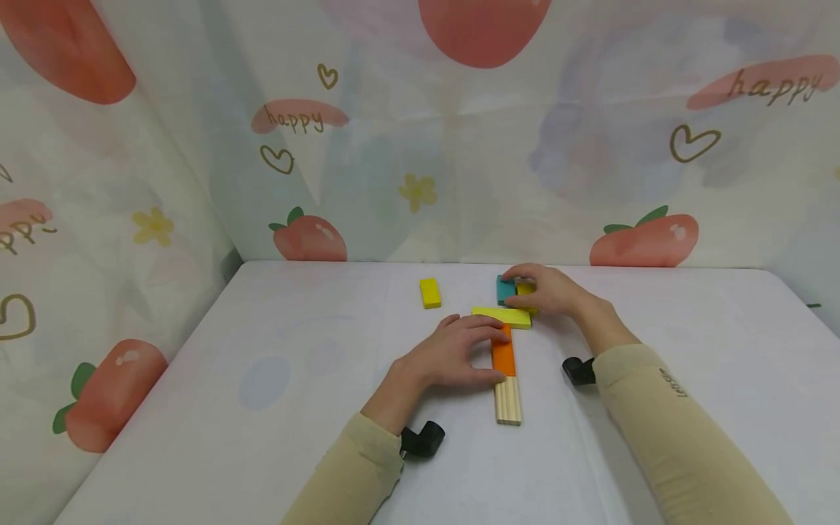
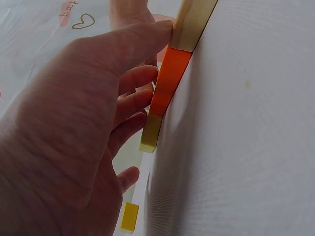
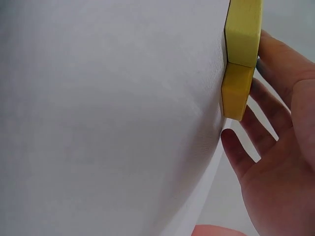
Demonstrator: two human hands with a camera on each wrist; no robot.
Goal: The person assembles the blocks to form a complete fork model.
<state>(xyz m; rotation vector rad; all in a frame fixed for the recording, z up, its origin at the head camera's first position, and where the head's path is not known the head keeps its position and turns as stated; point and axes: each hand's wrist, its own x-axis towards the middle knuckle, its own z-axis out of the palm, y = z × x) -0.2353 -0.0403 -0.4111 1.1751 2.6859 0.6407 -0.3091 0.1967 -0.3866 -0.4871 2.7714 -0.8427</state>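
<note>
At the far left of the blocks, the lone block (image 1: 430, 293) is lying flat on the table (image 1: 315, 467), apart from the rest; neither hand is touching it, and it is sitting beyond the left hand (image 1: 453, 354). That hand is spreading its thumb and fingers loosely rather than gripping: the thumb is resting near the joint between the wooden block (image 1: 508, 402) and the orange block (image 1: 503, 361), while the fingertips are touching the orange block further up. It is probably steadying the two so that they are keeping in line, end to end. Both are lying just to the right of its palm, between thumb and fingertips at the joint.

Past the orange block's far end, the lime block (image 1: 499, 316) is lying crosswise, forming a bar over the straight stem. Beyond it, the blue block (image 1: 504, 291) and the yellow block (image 1: 529, 289) are pointing away, side by side. The right hand (image 1: 551, 288) is pinching the blue block between thumb and forefinger, seemingly by its near and far ends because the yellow block is hugging its right flank. The blue block is lying at the fingertips, left of the palm; the yellow block is sitting partly hidden under the arch of that hand.
</note>
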